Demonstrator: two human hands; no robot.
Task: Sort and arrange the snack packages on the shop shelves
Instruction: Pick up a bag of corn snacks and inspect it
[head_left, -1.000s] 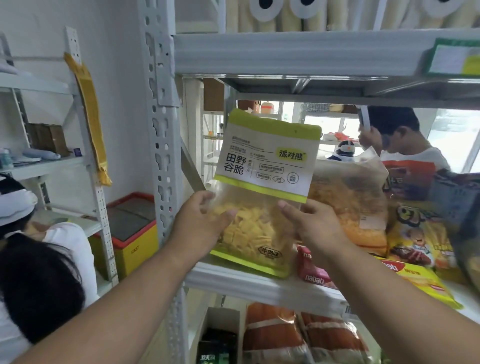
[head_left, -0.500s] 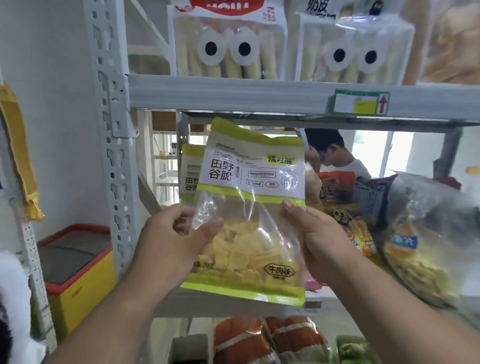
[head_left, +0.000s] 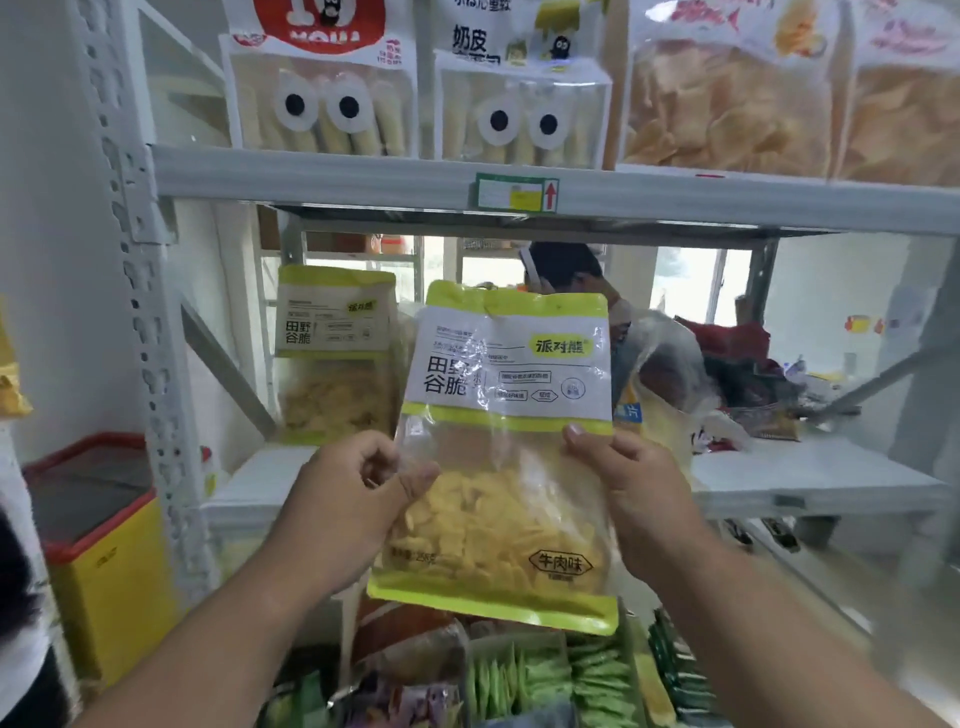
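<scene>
The held snack bag is hiding most of a person standing behind the shelf; small label print is blurring.

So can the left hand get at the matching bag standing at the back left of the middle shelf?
Probably not yet: the left hand grips the held bag; once freed, nothing blocks the standing bag.

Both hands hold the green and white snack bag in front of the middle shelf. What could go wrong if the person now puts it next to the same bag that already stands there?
1. The standing bag stands upright at the left end of the middle shelf; a nudge from the held bag may topple it.
2. The left hand and right hand grip only the soft clear sides, so the bag may slip.
</scene>
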